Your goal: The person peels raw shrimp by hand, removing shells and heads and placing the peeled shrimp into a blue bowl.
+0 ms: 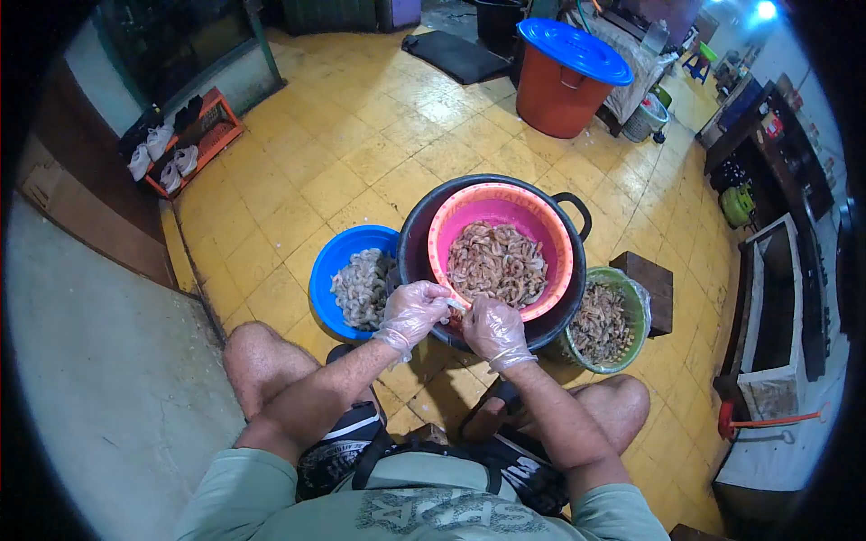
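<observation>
My left hand (415, 314), in a clear plastic glove, pinches one end of a shrimp (454, 305). On its other side my right hand (495, 328), gloved the same way, has its fingers closed at the shrimp too. Both hands are over the near rim of a pink basin (557, 287) that holds a heap of shrimp (496, 261) and sits inside a large black tub (419, 225). To the left, pale grey shrimp (363, 288) lie in a blue basin (327, 266). On the right, a green basket (639, 311) contains brownish pieces that look like shrimp shells (600, 325).
A wooden block (651, 288) stands beside the green basket. Farther off on the yellow tiled floor (352, 135) are a red bucket with a blue lid (575, 51), a dark mat (456, 57) and an orange shoe rack (216, 135). A wall (117, 352) rises at left.
</observation>
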`<action>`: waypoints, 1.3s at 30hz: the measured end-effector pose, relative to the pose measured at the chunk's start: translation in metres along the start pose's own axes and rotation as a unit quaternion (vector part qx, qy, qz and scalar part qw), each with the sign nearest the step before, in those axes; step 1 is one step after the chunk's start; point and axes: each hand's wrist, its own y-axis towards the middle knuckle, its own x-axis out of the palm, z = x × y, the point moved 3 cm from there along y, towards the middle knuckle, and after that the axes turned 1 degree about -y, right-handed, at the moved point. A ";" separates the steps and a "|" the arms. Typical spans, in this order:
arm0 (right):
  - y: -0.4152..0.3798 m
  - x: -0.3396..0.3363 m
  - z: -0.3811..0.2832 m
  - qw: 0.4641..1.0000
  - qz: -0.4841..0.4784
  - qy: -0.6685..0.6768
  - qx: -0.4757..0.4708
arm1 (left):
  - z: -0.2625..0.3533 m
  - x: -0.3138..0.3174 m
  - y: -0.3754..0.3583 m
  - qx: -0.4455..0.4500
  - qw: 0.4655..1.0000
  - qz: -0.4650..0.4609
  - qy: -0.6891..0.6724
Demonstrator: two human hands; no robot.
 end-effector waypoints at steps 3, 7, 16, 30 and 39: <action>-0.001 0.001 0.002 1.000 -0.004 -0.004 0.000 | -0.002 -0.003 0.003 -0.010 1.000 0.009 -0.013; 0.000 0.005 0.011 1.000 -0.002 0.008 -0.005 | 0.004 -0.008 0.006 0.005 0.999 0.020 -0.040; -0.003 0.008 0.014 0.998 -0.063 0.008 0.024 | 0.051 -0.059 0.017 0.101 0.993 0.065 0.018; 0.020 -0.032 0.059 0.962 -0.259 -0.034 0.084 | 0.064 -0.151 0.027 0.057 0.902 0.105 0.414; 0.137 0.027 0.103 0.994 -0.085 -0.033 0.059 | 0.065 -0.143 0.028 -0.032 0.849 0.005 0.528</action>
